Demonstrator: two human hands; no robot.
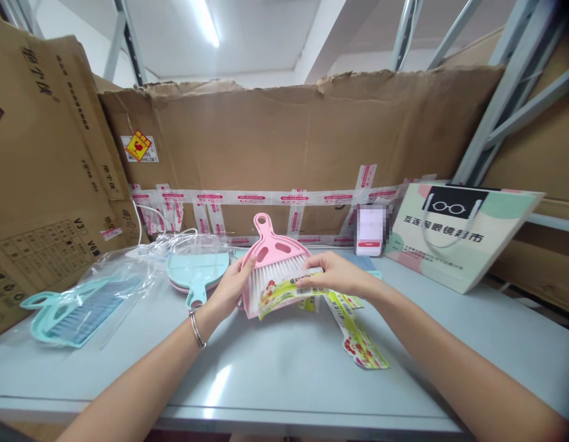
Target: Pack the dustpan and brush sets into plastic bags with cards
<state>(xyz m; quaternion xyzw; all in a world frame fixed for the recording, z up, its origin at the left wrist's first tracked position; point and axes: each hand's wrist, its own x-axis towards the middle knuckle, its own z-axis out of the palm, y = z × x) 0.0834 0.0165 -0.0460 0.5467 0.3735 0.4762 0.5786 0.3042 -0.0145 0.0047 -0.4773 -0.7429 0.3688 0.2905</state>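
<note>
A pink dustpan and brush set [270, 242] with white bristles tilts up in front of me, its handle pointing away. My left hand [240, 276] is closed around the set's left edge, thumb on the front. In my right hand [332, 274], fingers pinch a yellow-green printed card label [284, 291], which lies across the lower bristles. More such printed labels [360, 337] lie on the table just below and to the right of that hand. The underside of the pink set is hidden.
A turquoise dustpan set [81, 310] in clear plastic lies at the left; another turquoise dustpan [199, 270] is nearer the middle. Behind stand a phone [371, 230] and a paper bag [463, 230]. Cardboard boxes [275, 135] wall the grey table [266, 380] at the back and left.
</note>
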